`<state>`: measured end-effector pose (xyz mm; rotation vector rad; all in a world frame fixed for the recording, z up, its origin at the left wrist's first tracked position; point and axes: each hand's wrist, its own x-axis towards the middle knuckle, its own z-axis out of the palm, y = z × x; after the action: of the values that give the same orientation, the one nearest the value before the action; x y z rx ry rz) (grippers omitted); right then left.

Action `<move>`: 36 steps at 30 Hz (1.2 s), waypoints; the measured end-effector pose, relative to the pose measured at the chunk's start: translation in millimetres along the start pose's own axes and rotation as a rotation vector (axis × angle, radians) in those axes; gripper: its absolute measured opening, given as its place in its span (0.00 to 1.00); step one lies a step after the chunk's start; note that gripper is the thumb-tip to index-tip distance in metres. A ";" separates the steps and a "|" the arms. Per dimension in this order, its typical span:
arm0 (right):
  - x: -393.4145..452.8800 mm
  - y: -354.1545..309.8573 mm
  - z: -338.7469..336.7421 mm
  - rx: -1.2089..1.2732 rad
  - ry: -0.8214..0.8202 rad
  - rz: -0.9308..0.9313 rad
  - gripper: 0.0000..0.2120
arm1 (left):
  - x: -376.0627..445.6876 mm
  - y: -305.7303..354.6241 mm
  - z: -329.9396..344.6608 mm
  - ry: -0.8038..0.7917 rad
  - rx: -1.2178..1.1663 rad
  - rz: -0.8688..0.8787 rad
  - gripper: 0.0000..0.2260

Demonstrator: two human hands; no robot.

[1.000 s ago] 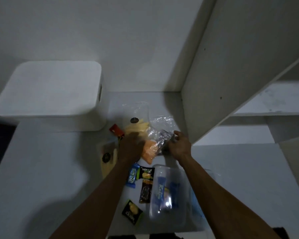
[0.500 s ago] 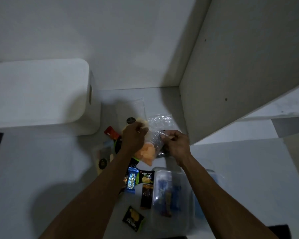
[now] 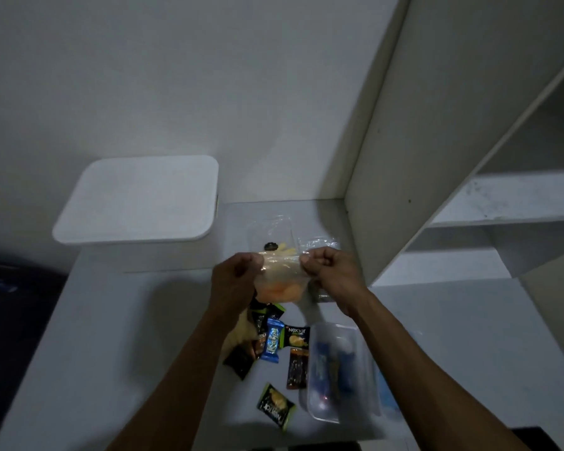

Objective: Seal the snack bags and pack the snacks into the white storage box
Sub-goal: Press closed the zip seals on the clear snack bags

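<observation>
near: small wrapped snacks [image 3: 282, 348] on worktop [image 3: 118, 353] | mid: left hand [image 3: 238, 276] and right hand [image 3: 331, 270] fingers pinch top corners of clear snack bag [image 3: 280, 276], held up between them | far left: white storage box [image 3: 137, 206], lid on

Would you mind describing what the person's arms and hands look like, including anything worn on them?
Both forearms are bare right down to the frame's bottom edge, with no sleeves in view. The left hand and right hand wear no gloves. No watch, bracelet or ring shows on the visible sides, though the dim light could hide small details.
</observation>
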<state>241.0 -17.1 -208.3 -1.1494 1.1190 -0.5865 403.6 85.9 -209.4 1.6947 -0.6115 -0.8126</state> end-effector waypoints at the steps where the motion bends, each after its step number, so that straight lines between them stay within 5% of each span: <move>1: -6.0 -7.3 2.0 -0.023 -0.022 -0.023 0.03 | -5.0 7.2 -5.5 0.002 -0.025 0.009 0.04; 12: -63.1 -73.1 32.6 -0.338 -0.166 -0.268 0.08 | -42.9 57.3 -39.6 0.057 -0.115 0.093 0.03; 24: -71.8 -97.3 32.6 -0.338 -0.123 -0.361 0.05 | -50.6 88.1 -42.9 -0.015 -0.094 0.193 0.03; 27: -71.8 -95.9 37.9 -0.255 -0.003 -0.392 0.10 | -53.3 93.4 -36.8 0.018 -0.146 0.186 0.03; 30: -73.4 -88.5 50.2 -0.270 0.316 -0.432 0.25 | -54.6 95.9 -30.9 0.055 -0.235 0.176 0.02; 32: -78.0 -86.1 57.5 -0.252 0.404 -0.434 0.23 | -53.8 95.6 -27.8 0.072 -0.216 0.218 0.04; 36: -87.1 -92.9 64.5 -0.063 0.157 -0.243 0.23 | -57.8 93.8 -22.8 0.095 0.060 0.464 0.04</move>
<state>281.9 50.0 -89.2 -1.3228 1.1448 -0.8468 385.6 118.6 -103.2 1.5473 -0.9257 -0.3839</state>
